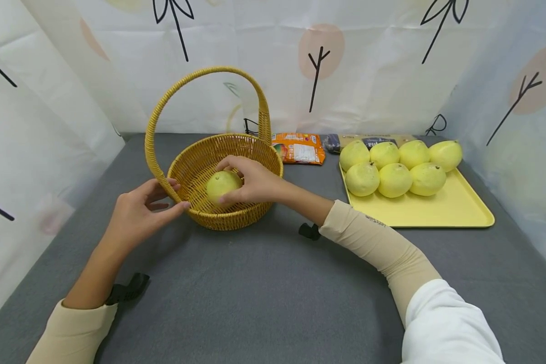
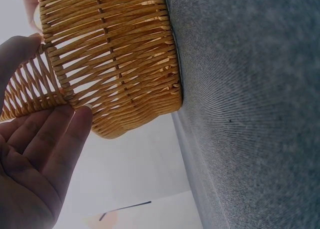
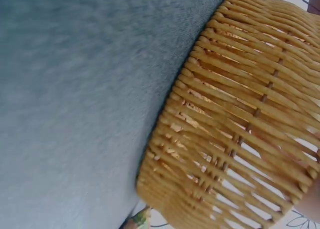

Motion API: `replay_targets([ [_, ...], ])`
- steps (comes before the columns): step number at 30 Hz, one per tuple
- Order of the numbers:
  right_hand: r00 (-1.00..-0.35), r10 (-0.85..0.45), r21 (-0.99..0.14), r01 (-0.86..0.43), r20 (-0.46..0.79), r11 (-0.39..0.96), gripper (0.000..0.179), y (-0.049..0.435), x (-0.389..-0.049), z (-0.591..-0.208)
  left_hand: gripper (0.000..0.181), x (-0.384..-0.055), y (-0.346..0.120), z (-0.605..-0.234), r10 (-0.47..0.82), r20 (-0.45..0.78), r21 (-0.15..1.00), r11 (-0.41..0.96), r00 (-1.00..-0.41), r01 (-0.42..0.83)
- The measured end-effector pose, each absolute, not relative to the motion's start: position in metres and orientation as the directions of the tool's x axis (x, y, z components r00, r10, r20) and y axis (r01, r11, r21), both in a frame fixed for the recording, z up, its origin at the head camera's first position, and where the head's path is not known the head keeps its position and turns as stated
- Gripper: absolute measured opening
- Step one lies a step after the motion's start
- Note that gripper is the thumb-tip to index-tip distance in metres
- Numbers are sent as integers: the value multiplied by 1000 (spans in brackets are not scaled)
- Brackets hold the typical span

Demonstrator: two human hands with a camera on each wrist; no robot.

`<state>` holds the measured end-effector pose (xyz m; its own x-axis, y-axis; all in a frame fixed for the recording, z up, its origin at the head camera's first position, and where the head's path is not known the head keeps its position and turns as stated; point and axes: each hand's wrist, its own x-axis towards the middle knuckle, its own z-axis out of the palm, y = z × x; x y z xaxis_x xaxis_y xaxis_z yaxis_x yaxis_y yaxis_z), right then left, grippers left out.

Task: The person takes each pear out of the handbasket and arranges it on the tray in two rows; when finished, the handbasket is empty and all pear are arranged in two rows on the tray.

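Note:
A yellow wicker basket (image 1: 229, 221) with a tall arched handle stands on the table. At the left foot of that handle, my left hand (image 1: 138, 210) pinches it between thumb and fingers; the left wrist view shows the fingers against the basket's woven side (image 2: 110, 64). Inside the basket my right hand (image 1: 257, 182) holds a round pale-yellow pomelo (image 1: 223, 186), thumb in front and fingers behind. Whether the pomelo touches the basket's bottom I cannot tell. In the right wrist view the basket's wall (image 3: 240, 119) hides most of the right hand.
Several more pomelos (image 1: 395, 180) lie in two rows on a yellow tray (image 1: 464, 215) at the right. Behind, between basket and tray, lies an orange packet (image 1: 299, 149), with a long brown-and-dark package (image 1: 377, 139) beside it. A patterned white curtain (image 1: 368, 65) closes off the back.

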<state>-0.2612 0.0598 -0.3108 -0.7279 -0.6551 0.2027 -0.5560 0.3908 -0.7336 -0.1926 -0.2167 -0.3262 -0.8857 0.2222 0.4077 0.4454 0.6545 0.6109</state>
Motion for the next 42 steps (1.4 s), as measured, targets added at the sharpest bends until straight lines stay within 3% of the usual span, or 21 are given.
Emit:
replay_targets([
  [19, -769, -542, -814, -529, 340, 241, 58, 120, -244, -287, 45, -193, -216, -325, 221, 406, 607, 660, -887, 442],
  [42, -873, -339, -812, -464, 351, 355, 51, 216, -226, -275, 45, -193, -216, -326, 214, 405, 619, 651, -889, 439],
])
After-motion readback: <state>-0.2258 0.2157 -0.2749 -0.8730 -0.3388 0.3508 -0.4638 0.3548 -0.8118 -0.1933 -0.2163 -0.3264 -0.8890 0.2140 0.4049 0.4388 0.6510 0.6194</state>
